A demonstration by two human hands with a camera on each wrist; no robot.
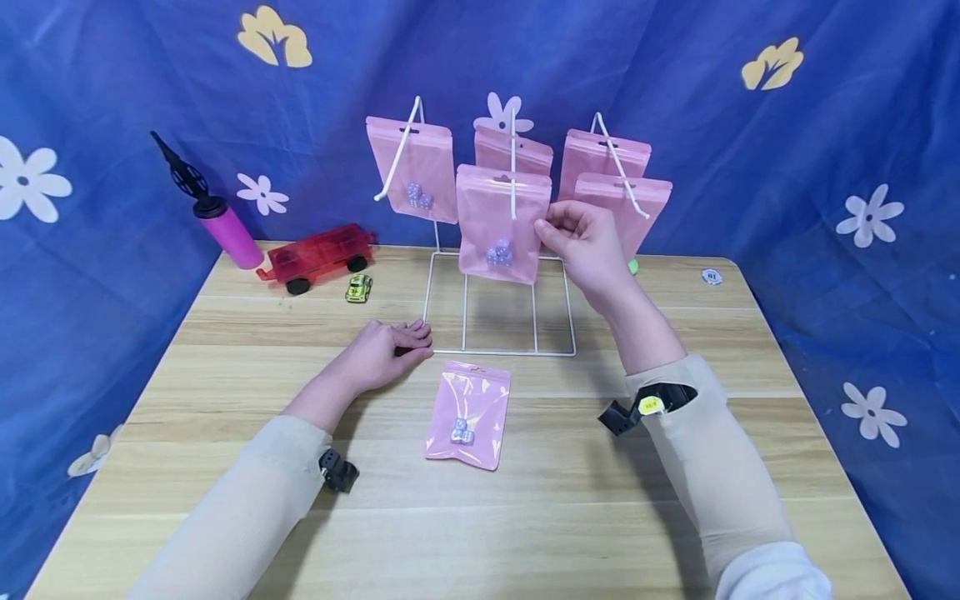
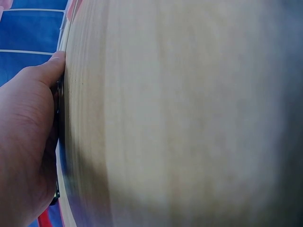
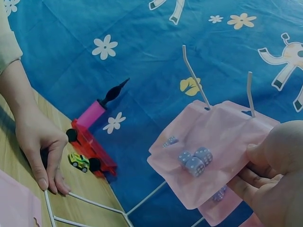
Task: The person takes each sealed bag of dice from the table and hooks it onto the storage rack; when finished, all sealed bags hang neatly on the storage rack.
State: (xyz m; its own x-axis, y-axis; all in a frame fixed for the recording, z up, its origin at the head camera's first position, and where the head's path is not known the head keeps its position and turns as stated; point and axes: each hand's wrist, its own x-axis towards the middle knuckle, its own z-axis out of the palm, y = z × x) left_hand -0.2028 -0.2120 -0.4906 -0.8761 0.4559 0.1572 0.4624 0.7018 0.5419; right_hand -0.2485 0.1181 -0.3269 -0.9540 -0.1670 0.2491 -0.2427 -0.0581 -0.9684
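Observation:
My right hand (image 1: 585, 242) pinches the right edge of a pink zip bag (image 1: 480, 204) with dice (image 1: 500, 252) inside. This bag hangs at the front of the middle hook (image 1: 513, 154) of a white wire rack, the hook's tip in front of it. In the right wrist view, the bag (image 3: 184, 189) is between thumb and fingers. At the front left corner of the rack's base (image 1: 502, 353), my left hand (image 1: 378, 354) rests thumb and fingertips on the wire. Another pink bag (image 1: 480, 392) with dice lies flat on the table before the rack.
More pink bags hang on the rack: one on the left hook (image 1: 393, 162), one behind the middle bag, two on the right hook (image 1: 618, 167). Left of it are a magenta pump (image 1: 228, 233), a red toy trailer (image 1: 318, 254) and a yellow toy car (image 1: 359, 288). A chip (image 1: 712, 277) lies right.

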